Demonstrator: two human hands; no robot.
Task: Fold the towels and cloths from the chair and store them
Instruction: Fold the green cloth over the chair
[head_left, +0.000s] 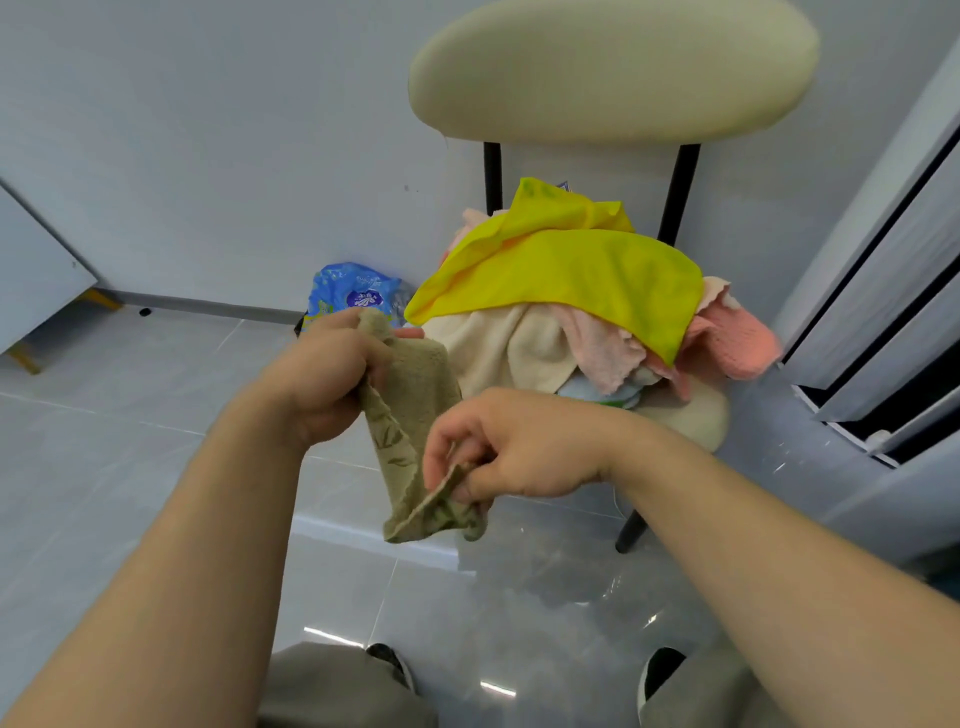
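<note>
The small olive towel (415, 410) hangs in the air between the two hands, in front of the chair and below the level of its pile. The left hand (322, 379) is the higher one, and its fingers (376, 356) are curled tight round the towel's bunched top end. The right hand (514, 452) is lower and nearer the body, pinching a bottom edge between thumb and curled fingers (441, 452). Holding opposite ends this way looks meant to pull the towel out straight and find its edges before the first fold. It is slack and twisted, so I judge the folding has not properly begun.

Just behind it, the chair (696, 415) carries the rest of the work in a loose heap. A yellow cloth (571, 275) is draped over the top, a cream towel (498, 343) spills down the front, pink cloths (737, 343) sit to the right, and a pale blue one (597, 392) lies at the bottom. They are crumpled, so most of the task lies ahead.

On the floor (104, 441) by the wall stands a blue plastic packet (353, 291). It has a round dark logo with white characters, too blurred to read. No tag or writing shows on the towel or the cloths.
</note>
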